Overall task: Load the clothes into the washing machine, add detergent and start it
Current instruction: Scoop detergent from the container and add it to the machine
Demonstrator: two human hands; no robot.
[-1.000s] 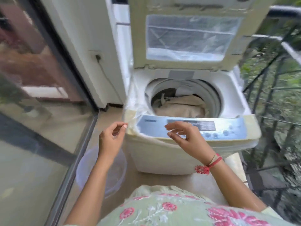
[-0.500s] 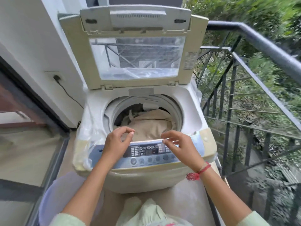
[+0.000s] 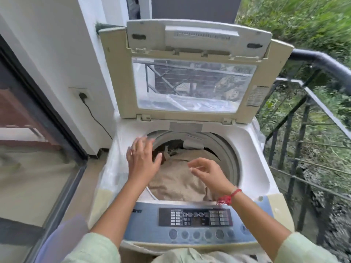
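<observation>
Both hands have moved up from the button panel (image 3: 197,221) and now reach over the round hole of the washing machine (image 3: 252,168). The left hand (image 3: 142,160) is spread flat with its fingers wide, holding nothing, right above the left rim of the tub. The right hand (image 3: 207,173) is loose and half curled, also holding nothing, and it hangs just over the clothes (image 3: 176,185). The clothes lie in the tub under both hands, a tan pile that fills most of it. The lid (image 3: 190,80) stands open behind the hands.

What could go wrong? The pile sits high on the near side, so if the hands do not push it down, a bit of cloth could hang over the rim and get caught when the lid shuts. No soap is seen anywhere (maybe it is out of view), so the wash could get started without it. The lid could also drop on the hands if it gets bumped.
</observation>
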